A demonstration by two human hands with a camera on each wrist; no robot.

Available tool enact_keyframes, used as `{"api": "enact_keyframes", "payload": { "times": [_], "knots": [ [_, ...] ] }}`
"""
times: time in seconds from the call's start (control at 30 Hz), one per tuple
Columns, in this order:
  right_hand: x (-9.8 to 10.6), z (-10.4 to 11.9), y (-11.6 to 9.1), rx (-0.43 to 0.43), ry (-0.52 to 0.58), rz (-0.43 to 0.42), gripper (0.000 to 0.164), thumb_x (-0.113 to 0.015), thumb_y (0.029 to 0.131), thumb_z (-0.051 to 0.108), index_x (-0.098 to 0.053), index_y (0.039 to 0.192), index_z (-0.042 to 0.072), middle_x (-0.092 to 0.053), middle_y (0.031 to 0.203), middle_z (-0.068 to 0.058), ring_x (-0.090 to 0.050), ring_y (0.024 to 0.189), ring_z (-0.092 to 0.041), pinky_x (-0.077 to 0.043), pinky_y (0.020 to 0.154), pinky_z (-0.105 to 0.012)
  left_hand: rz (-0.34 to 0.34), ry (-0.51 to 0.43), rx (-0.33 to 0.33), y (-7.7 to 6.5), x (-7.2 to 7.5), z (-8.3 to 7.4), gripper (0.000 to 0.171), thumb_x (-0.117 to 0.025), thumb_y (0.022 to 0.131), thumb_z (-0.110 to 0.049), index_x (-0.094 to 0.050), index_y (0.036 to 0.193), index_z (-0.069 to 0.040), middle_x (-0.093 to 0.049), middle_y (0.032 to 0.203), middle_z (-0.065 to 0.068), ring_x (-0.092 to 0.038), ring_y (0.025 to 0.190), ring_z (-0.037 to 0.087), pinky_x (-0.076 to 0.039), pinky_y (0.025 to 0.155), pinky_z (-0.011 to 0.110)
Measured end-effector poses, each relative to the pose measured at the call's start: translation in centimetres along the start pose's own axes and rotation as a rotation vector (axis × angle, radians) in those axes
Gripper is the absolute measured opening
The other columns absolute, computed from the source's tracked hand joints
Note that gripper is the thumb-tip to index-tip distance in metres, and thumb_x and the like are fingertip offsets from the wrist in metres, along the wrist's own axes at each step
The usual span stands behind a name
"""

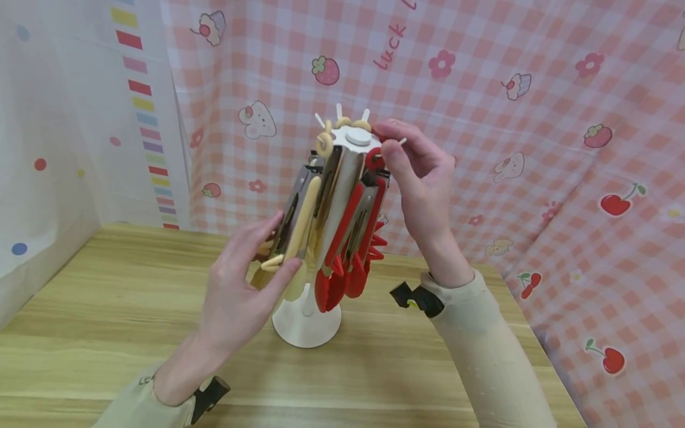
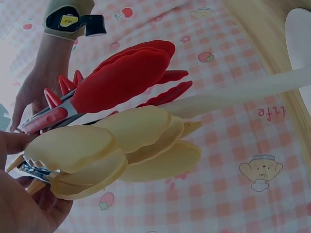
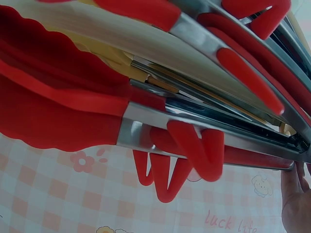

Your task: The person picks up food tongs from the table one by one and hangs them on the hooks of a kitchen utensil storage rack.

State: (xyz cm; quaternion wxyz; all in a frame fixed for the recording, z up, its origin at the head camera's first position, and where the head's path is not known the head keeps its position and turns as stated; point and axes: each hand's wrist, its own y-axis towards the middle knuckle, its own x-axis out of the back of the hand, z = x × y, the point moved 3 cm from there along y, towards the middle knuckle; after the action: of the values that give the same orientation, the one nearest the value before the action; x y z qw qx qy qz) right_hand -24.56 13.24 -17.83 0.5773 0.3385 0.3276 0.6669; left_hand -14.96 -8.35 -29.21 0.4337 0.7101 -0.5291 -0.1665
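A white rotating rack [image 1: 338, 205] carries several tongs, hung by their end rings from hooks around its top. On its left side my left hand [image 1: 238, 291] holds a pair of cream-tipped tongs [image 1: 304, 220], thumb in front and fingers behind. At the top right my right hand [image 1: 423, 178] pinches the red ring end of red tongs [image 1: 342, 232] beside a hook. Cream scalloped heads [image 2: 73, 145] and a red head [image 2: 126, 77] show in the left wrist view. Red tongs [image 3: 58, 111] with steel arms fill much of the right wrist view.
The rack's round white base [image 1: 307, 327] stands on a wood-grain table [image 1: 134, 297]. Behind it hangs a pink checked cloth [image 1: 455, 107] with printed cherries and strawberries. A pale dotted cloth [image 1: 48, 148] covers the left side.
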Motion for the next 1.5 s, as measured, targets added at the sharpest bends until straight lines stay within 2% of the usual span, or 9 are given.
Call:
{"api": "enact_keyframes", "payload": {
  "times": [0.33, 0.57, 1.2, 1.5],
  "knots": [
    [-0.1, 0.0, -0.1, -0.005, 0.000, -0.004, 0.076, -0.076, 0.089, 0.063, -0.073, 0.118, -0.006, -0.076, 0.115, 0.012, -0.072, 0.101, -0.008, -0.060, 0.092, -0.022, -0.011, 0.000, -0.036, -0.2, -0.6, -0.2, 0.071, -0.084, 0.081, 0.003, -0.060, 0.147, -0.007, -0.068, 0.131, 0.015, -0.066, 0.101, 0.021, -0.051, 0.080, 0.006],
    [-0.1, 0.0, 0.0, 0.001, 0.008, -0.006, 0.073, -0.076, 0.089, 0.062, -0.073, 0.118, -0.005, -0.076, 0.115, 0.012, -0.072, 0.101, -0.008, -0.060, 0.092, -0.022, 0.010, -0.005, -0.014, -0.3, -1.2, -0.2, 0.074, -0.085, 0.082, 0.000, -0.058, 0.150, -0.009, -0.067, 0.135, 0.015, -0.066, 0.104, 0.025, -0.049, 0.081, 0.006],
    [-0.1, 0.0, 0.0, 0.001, 0.013, -0.019, 0.074, -0.076, 0.089, 0.062, -0.073, 0.117, -0.006, -0.076, 0.114, 0.011, -0.071, 0.101, -0.007, -0.060, 0.092, -0.022, -0.017, 0.003, 0.002, -0.3, -2.5, -0.4, 0.073, -0.085, 0.084, -0.004, -0.055, 0.151, -0.006, -0.065, 0.132, 0.017, -0.063, 0.108, 0.026, -0.050, 0.078, 0.009],
    [-0.1, 0.0, -0.1, -0.004, 0.000, -0.016, 0.078, -0.075, 0.089, 0.064, -0.072, 0.119, -0.008, -0.075, 0.115, 0.012, -0.071, 0.102, -0.008, -0.060, 0.092, -0.023, -0.019, 0.024, -0.015, -0.4, -2.8, -0.4, 0.072, -0.085, 0.084, -0.005, -0.055, 0.150, -0.006, -0.065, 0.131, 0.016, -0.062, 0.108, 0.025, -0.056, 0.073, 0.023]
  ]
}}
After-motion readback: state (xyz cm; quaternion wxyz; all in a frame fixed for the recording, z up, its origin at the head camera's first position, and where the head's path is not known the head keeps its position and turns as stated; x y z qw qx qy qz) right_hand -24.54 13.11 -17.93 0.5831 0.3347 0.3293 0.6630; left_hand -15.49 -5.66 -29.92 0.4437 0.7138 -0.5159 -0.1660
